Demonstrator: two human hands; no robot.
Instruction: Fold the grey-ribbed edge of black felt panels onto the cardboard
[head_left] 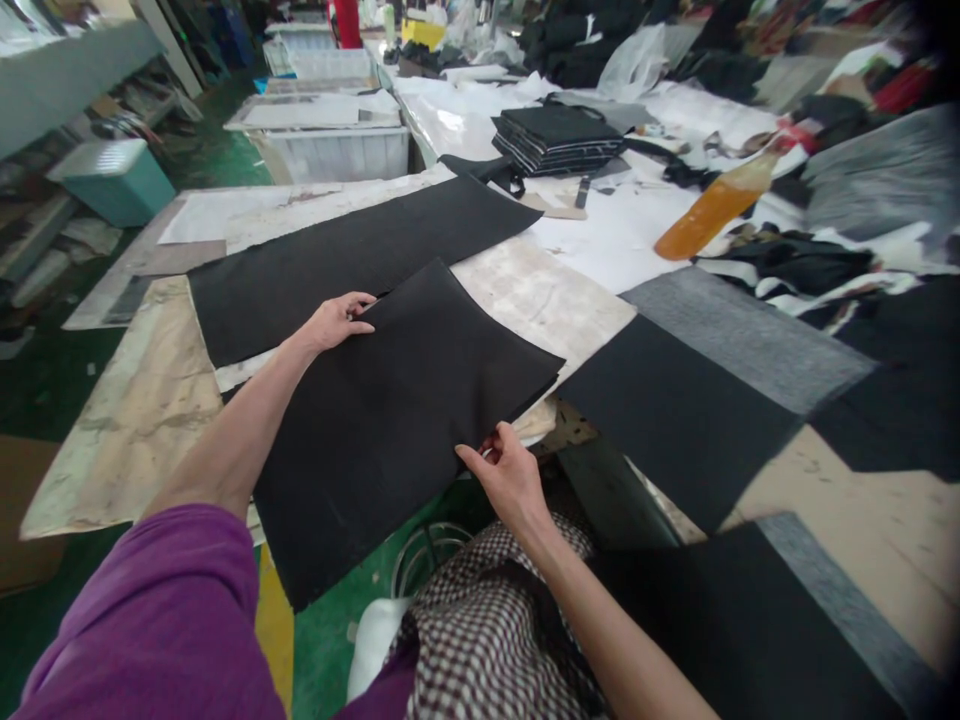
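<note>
Black panel (405, 400) is in both hands, over the near side of a pale board (555, 295), its lower-left corner reaching past the board above the green floor (322, 660). The left hand (337, 322) takes the far-left edge between thumb and fingers, thumb on the upper face; how firmly it presses, I cannot tell. The right hand (511, 470) pinches the near-right edge, thumb above and fingers curled beneath, and the surface dips beside it. Two edges show close together at the right corner, so there may be more than one layer. Behind lies a long sheet (360, 255), flat on the board; farther back, a stack (559, 130) of dark pieces sits squared up. Judging by how things lie, the stack looks complete for now, while the panel seems midway through handling, neither set down nor squared with anything. Whether the grey-banded sheet (682, 410) at right is finished cannot be told.
</note>
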